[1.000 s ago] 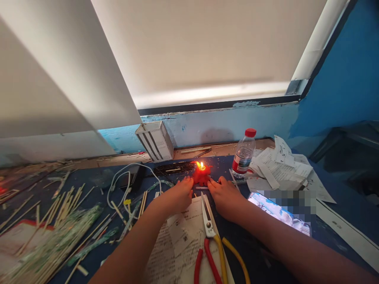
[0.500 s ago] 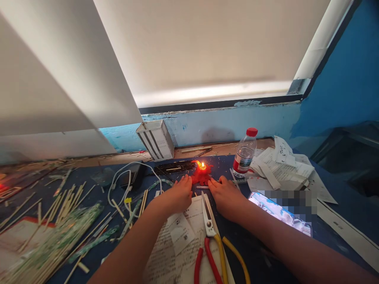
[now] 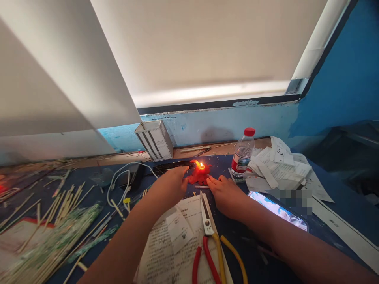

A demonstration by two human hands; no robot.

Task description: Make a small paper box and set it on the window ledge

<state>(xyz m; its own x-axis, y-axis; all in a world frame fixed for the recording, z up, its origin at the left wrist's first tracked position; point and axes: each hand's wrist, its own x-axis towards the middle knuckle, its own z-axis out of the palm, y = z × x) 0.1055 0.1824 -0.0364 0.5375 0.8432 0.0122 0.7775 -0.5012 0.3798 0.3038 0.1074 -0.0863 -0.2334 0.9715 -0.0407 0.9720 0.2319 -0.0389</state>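
Small red wax candle (image 3: 200, 174), lit, with a yellow flame on top, sitting on the dark blue work surface (image 3: 340, 197) near its back edge, between the two hands. Left hand (image 3: 169, 183) raised a little over the surface just left of the candle, fingers stretched forward and loosely together, tips close beside the wax; whether anything thin is pinched there cannot be told from this angle. Right hand (image 3: 225, 192) lying low on the surface just right of the candle, fingers curled slightly, fingertips at the candle's base, perhaps touching a thin pale stick (image 3: 202, 187) lying across in front of the wax.

Just in front of the hands, a printed white paper sheet (image 3: 166, 252) with a smaller white slip on it. On that sheet, steel scissors (image 3: 205, 215) pointing at the candle, yellow and red handles toward the viewer. Right of the candle, a clear plastic bottle with a red cap (image 3: 242, 153), upright, and beyond it a heap of crumpled white printed papers (image 3: 278, 165). Near the right forearm, a phone with a lit screen (image 3: 275, 207) lying flat. Left of the candle, a white cable (image 3: 124, 177) looped on the surface, and farther left a spread of thin pale sticks (image 3: 59, 225). Behind, against the pale blue wall, a tilted white box with dark stripes (image 3: 154, 140).
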